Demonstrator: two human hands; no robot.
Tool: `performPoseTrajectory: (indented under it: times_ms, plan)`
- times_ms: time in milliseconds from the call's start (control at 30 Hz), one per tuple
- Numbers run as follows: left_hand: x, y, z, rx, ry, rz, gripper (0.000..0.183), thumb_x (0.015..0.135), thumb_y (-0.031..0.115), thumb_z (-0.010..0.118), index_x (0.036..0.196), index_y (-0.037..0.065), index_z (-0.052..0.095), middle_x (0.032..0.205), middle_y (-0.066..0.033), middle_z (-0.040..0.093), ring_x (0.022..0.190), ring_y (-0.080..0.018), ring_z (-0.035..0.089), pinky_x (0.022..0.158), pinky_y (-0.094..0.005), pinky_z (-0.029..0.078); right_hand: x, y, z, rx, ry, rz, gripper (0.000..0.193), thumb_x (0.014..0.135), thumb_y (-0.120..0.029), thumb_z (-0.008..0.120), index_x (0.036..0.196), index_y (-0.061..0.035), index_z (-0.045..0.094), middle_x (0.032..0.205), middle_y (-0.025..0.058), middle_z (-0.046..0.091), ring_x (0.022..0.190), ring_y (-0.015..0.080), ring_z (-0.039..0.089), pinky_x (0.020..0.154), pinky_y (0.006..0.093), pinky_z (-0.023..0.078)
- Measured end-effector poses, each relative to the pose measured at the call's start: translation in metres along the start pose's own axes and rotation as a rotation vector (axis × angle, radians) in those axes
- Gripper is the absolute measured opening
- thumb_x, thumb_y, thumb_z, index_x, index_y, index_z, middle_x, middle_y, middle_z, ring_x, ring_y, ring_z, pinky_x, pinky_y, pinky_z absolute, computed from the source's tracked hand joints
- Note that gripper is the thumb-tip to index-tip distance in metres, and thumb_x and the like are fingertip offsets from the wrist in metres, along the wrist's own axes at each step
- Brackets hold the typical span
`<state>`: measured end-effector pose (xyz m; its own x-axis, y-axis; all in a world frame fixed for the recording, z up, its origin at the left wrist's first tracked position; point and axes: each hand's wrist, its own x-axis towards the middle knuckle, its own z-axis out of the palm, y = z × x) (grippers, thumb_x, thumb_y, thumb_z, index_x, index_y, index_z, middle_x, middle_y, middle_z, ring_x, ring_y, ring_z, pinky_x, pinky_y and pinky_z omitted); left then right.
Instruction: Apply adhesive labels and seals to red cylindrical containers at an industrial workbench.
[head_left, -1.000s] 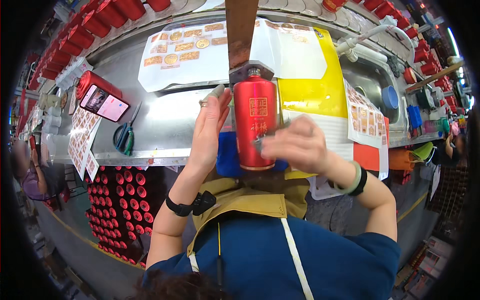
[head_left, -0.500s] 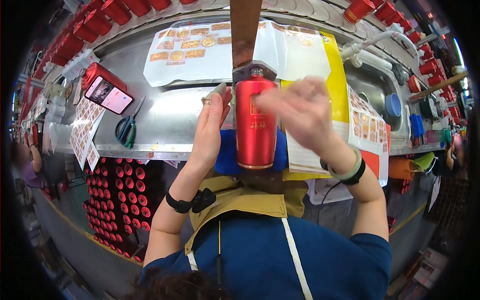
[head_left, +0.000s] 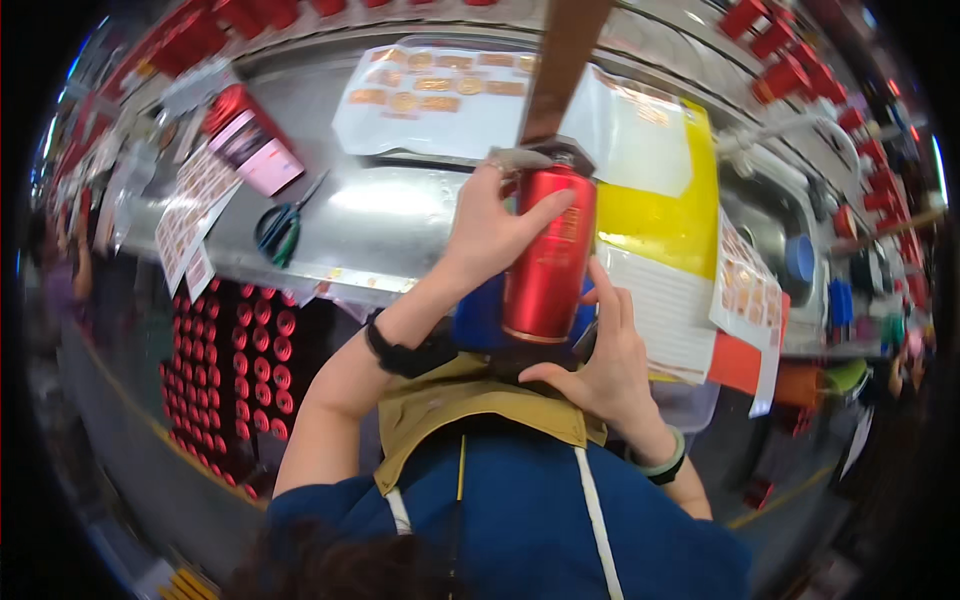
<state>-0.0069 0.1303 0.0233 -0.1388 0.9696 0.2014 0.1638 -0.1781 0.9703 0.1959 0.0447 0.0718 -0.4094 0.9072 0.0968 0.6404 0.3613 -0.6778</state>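
Between left hand [head_left: 497, 224], clasping its shoulder, and right hand [head_left: 614, 366], fingers spread, red bottle [head_left: 545, 275]

Gleaming red, marked gold, on the bottle [head_left: 545, 275] at the worktop's [head_left: 390, 215] near edge; showing gold rows over white on the sticker sheet [head_left: 400, 132] by the far edge (and bright yellow on the sheeting [head_left: 652, 235]).

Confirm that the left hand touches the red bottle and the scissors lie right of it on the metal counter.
Wrong side: the head view shows the scissors on the metal counter left of the red bottle, which the left hand touches.
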Motion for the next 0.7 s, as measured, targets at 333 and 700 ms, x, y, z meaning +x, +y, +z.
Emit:
performPoseTrajectory:
  times_ms: [333, 700]
  plan:
    - [-0.023, 0.007, -0.024, -0.333, -0.025, -0.03, 0.021, 0.089, 0.016, 0.078, 0.103, 0.002, 0.073, 0.094, -0.0062, 0.072, 0.082, -0.0134, 0.067, 0.075, -0.0299, 0.054, -0.022, -0.032, -0.011, 0.879, -0.18, 0.171, 0.119, 0.07, -0.018, 0.093, 0.163, -0.0064, 0.021, 0.15, 0.0231, 0.048, 0.134, 0.0371, 0.055, 0.105, 0.0478, 0.054]
    - [-0.212, 0.032, -0.236, -0.445, 0.377, -0.278, 0.023, 0.106, 0.015, 0.057, 0.119, 0.002, 0.069, 0.101, 0.0023, 0.07, 0.091, -0.0055, 0.062, 0.081, -0.0228, 0.05, 0.048, -0.076, 0.075, 0.461, -0.642, -0.006, 0.078, 0.079, -0.027, 0.087, 0.146, -0.0017, 0.055, 0.139, 0.0198, 0.062, 0.125, 0.0305, 0.062, 0.105, 0.0415, 0.047]
